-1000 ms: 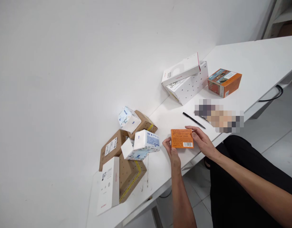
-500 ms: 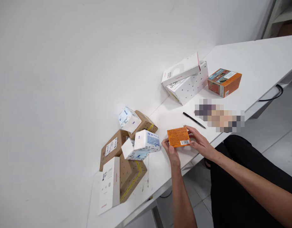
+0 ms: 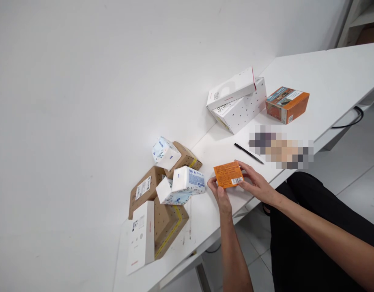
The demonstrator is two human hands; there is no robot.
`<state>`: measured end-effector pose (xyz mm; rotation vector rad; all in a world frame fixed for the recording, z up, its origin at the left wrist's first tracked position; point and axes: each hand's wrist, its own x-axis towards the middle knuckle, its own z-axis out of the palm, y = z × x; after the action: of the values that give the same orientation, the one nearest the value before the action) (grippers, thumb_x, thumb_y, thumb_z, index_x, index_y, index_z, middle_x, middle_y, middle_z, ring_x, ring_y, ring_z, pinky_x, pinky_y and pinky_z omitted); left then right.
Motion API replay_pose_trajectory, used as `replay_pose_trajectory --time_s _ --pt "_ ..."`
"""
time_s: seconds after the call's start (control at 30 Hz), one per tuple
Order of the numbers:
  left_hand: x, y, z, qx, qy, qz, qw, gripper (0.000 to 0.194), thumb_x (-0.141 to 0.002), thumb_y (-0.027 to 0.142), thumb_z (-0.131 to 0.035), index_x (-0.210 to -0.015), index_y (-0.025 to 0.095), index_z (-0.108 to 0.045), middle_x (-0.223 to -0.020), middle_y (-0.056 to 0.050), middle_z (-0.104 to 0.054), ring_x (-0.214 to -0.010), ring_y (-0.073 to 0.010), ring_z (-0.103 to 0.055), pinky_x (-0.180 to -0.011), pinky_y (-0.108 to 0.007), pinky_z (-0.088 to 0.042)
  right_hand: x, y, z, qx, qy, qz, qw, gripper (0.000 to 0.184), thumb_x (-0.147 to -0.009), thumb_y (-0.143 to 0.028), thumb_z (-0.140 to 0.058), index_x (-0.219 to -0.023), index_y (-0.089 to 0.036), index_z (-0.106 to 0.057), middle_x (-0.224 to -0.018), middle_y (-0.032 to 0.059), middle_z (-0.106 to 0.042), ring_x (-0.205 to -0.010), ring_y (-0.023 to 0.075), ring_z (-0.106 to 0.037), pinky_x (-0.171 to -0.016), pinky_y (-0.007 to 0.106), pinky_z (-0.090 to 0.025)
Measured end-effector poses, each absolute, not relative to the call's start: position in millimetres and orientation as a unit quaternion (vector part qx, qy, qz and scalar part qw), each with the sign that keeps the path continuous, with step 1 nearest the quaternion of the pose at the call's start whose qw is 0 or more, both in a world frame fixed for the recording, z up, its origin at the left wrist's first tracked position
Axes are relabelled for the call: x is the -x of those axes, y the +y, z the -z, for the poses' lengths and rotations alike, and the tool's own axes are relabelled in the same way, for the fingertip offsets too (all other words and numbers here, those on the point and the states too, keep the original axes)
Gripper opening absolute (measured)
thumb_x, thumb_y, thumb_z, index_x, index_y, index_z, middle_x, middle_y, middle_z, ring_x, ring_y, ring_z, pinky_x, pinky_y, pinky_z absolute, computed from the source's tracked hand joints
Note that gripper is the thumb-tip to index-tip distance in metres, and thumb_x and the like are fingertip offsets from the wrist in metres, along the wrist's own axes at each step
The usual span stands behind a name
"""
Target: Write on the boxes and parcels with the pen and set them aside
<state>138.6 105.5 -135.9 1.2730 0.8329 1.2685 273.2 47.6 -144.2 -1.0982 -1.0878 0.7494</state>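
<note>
Both hands hold a small orange box above the front part of the white table. Dark print and a white barcode label show on its upper face. My left hand grips the box at its left lower corner, thumb in front. On the opposite side, my right hand has its fingers at the top right corner and its thumb by the barcode. Just beyond the box lies a black pen. To the left are white tissue packs, close to my left hand.
Brown cardboard boxes and a white flat box stand at the left end. Against the wall, a white power bank box leans on a dotted white box. An orange carton sits at the right, near a blurred-out item.
My right thumb has shifted slightly left onto the barcode corner of the orange box. The box itself has barely moved, and everything else stays in place.
</note>
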Motion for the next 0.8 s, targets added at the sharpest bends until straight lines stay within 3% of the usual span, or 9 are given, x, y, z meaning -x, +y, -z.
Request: replay_pose_trajectory --time_s 0.8 --pt "-139.1 103.7 134.4 -0.538 0.365 -0.535 0.541 0.049 -0.075 0.062 -0.059 -0.104 0.024 -0.045 -0.103 -0.004 -0.048 -0.098 -0.0209 -0.052 -0.085 -0.035 -0.044 -273.8 48.1 142.5 0.46 -0.47 -0.343 0.671 0.057 -0.089 -0.042 -0.055 -0.143 -0.036 -0.037 -0.15 0.0059 -0.038 -0.133 0.0275 -0.041 -0.102 0.048 -0.045"
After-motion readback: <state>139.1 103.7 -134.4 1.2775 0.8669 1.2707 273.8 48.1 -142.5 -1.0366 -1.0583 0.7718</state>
